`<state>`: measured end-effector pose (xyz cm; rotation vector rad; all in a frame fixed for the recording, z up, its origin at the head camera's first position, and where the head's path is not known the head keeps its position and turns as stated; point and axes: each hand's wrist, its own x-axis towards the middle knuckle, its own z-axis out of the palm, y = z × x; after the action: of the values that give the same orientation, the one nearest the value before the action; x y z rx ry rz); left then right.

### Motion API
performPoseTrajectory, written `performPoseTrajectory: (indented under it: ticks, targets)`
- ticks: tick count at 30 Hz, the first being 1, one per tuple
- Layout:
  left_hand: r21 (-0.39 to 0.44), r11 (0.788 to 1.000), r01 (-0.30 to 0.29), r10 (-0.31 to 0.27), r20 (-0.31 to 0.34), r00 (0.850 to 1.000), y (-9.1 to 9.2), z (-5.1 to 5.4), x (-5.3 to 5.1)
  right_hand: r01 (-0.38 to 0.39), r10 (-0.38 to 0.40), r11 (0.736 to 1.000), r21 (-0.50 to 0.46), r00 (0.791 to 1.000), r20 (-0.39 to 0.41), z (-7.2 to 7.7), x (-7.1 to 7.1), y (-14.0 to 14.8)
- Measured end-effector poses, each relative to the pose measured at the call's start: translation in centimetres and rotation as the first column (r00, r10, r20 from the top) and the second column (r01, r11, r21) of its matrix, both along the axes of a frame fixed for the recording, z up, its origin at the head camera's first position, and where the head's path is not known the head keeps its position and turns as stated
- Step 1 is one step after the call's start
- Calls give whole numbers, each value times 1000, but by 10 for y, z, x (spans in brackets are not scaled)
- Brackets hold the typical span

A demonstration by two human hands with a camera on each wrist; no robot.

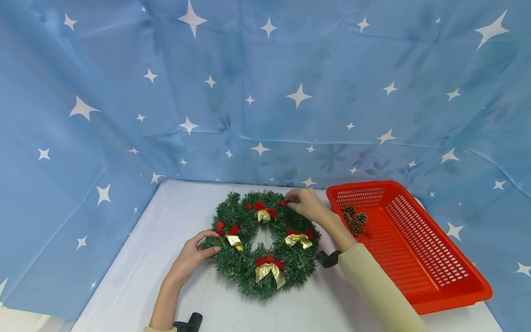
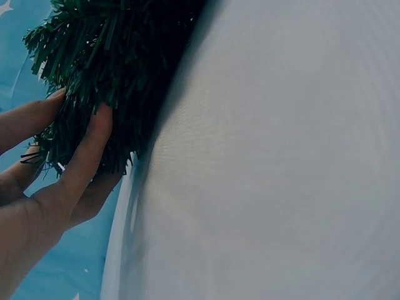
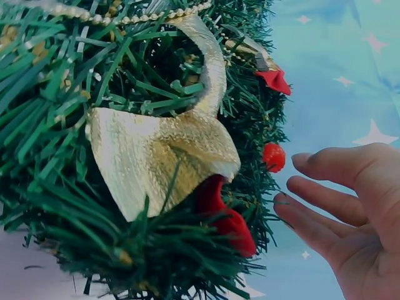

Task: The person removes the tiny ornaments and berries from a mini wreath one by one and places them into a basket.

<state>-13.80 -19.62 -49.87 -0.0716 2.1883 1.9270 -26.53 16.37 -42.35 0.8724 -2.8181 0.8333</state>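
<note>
A green tinsel wreath lies on the white table, trimmed with red and gold bows, round red berries and a gold bead string. My left hand grips the wreath's left edge; in the left wrist view the thumb and fingers close around the needles. At the far right edge, my right hand is beside a red berry. Its thumb and fingers extend loosely toward the berry and needle tips, with a gap before the berry. Nothing held shows between them in the right wrist view.
A red plastic basket with perforated walls stands to the right of the wreath. Several pine cones sit at its left side. Behind the table hangs a blue cloth with white stars.
</note>
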Motion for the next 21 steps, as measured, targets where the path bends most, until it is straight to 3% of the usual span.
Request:
performPoseTrajectory:
  ticks: [9,21]
  targets:
    - [1,1000,-2,2,7,1000,-1,0,0,2,-4,999,39,999,40,-12,-8,-9]
    - [11,1000,3,-3,-2,1000,-1,0,0,-27,30,994,104,999,-25,-22,-13,-20]
